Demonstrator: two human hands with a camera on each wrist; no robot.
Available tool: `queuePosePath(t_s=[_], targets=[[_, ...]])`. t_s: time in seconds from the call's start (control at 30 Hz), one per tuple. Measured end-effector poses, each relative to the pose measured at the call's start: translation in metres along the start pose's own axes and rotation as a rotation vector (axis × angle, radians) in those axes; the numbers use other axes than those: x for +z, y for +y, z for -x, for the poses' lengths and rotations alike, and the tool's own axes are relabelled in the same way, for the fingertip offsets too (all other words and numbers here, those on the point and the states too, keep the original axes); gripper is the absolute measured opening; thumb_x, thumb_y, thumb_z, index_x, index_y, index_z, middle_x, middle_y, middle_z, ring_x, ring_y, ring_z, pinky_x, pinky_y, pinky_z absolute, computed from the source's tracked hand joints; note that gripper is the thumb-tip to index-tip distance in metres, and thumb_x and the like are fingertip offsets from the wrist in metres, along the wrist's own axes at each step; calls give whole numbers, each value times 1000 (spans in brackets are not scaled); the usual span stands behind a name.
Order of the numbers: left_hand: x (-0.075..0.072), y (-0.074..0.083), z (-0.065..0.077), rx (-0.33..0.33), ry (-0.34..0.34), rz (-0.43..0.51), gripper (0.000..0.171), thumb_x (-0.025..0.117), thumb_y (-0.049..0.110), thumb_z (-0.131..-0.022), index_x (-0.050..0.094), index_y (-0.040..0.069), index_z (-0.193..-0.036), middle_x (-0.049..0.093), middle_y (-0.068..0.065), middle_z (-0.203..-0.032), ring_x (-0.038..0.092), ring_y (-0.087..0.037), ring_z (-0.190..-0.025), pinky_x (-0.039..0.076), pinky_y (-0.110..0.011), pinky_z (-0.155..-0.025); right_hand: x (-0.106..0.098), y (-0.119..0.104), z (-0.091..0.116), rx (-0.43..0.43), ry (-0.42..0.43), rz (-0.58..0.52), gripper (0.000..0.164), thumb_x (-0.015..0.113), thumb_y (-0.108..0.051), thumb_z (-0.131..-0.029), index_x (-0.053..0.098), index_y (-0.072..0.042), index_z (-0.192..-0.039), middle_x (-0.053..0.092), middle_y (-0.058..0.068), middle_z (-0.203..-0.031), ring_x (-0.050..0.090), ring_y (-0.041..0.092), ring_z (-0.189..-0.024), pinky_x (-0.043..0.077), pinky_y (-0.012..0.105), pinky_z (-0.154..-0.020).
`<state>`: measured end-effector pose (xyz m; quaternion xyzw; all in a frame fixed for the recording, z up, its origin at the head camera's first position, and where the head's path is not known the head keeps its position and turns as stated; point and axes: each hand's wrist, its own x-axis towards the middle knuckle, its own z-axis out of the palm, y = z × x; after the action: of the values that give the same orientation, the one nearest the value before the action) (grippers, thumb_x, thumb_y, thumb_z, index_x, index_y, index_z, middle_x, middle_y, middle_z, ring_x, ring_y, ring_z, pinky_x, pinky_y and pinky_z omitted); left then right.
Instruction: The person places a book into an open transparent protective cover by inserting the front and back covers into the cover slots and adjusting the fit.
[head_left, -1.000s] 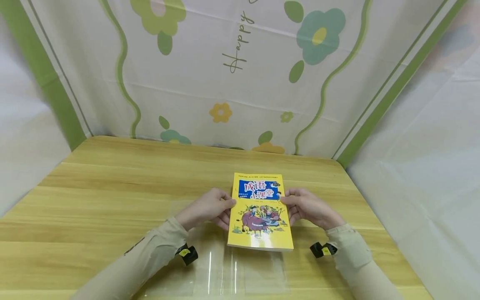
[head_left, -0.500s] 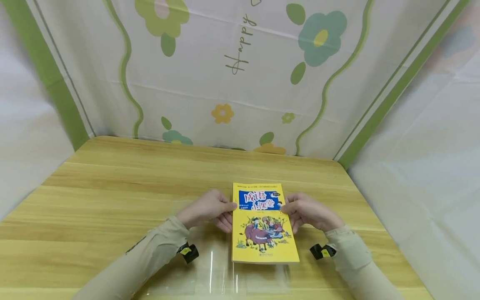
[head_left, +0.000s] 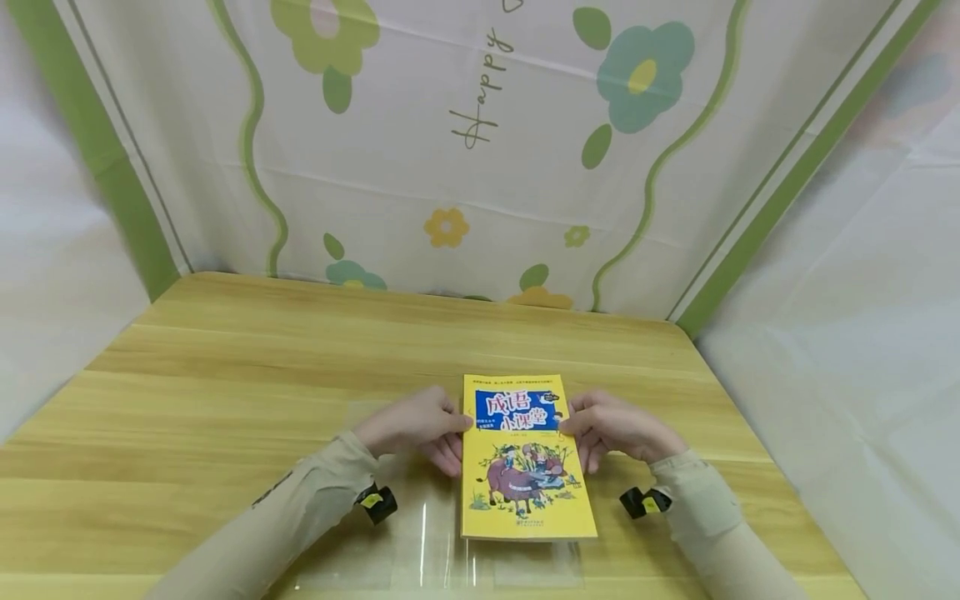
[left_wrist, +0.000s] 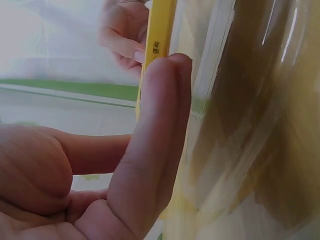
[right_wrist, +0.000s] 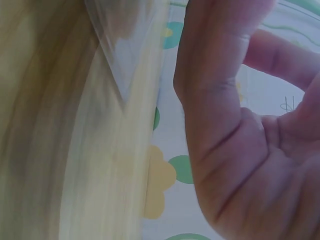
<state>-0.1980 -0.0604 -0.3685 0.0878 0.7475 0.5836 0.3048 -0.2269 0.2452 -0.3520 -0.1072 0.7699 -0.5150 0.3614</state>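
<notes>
A yellow paperback book (head_left: 528, 475) with a blue title panel and a cartoon ox is held above the table, cover up. My left hand (head_left: 420, 427) pinches its left edge, thumb on the cover and fingers beneath. On the opposite edge my right hand (head_left: 618, 427) pinches it the same way. In the left wrist view the book's yellow spine (left_wrist: 161, 32) shows beyond the left hand's fingers (left_wrist: 145, 145). The right wrist view shows the right hand (right_wrist: 235, 130) but not the book. Under the book lies a clear plastic sheet (head_left: 360, 554), partly hidden by it.
The wood-grain table (head_left: 225, 400) spreads out to the left and behind the book. A white cloth printed with flowers (head_left: 420, 125) hangs at the table's back edge, and pale cloth hangs on both sides. Small black wrist cameras (head_left: 377, 504) sit under the wrists.
The book has come nearer to me and sits lower in the head view, still held by both hands. The hands have shifted slightly with it; the plastic sheet looks unmoved.
</notes>
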Motion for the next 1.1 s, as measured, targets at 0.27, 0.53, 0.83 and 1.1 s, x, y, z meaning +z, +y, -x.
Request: queuePosePath(t_s=[0.27,0.53,0.83,1.1], targets=[[1,0,1,3,-15,-2,24,57,7,-100,68,-8,-86,67,-23,-73,70,-29,-60,59,-37,-60,-1,3,-2,16,-16,2,28,61,-13,-92,60,10,-108,69,27,-86,63,18,-51,54,27,-46],[5,-7,4,-9,-65,-68,23,58,7,-99,68,-6,-84,68,-22,-71,70,-29,-61,59,-36,-59,4,7,0,23,-58,51,23,63,-10,-91,59,10,-102,68,29,-82,64,22,-50,57,36,-49],[10,-13,3,-44,-76,-96,22,60,7,-97,66,-7,-81,68,-22,-70,71,-30,-62,59,-34,-58,12,7,1,47,-29,97,17,64,-6,-90,55,8,-91,67,26,-74,65,23,-49,57,39,-50],[9,-11,2,-72,-70,-119,22,62,8,-96,68,-5,-80,68,-20,-70,71,-29,-62,58,-33,-57,13,12,-3,84,-35,100,17,64,-6,-90,59,9,-95,68,27,-79,65,21,-49,57,34,-49]])
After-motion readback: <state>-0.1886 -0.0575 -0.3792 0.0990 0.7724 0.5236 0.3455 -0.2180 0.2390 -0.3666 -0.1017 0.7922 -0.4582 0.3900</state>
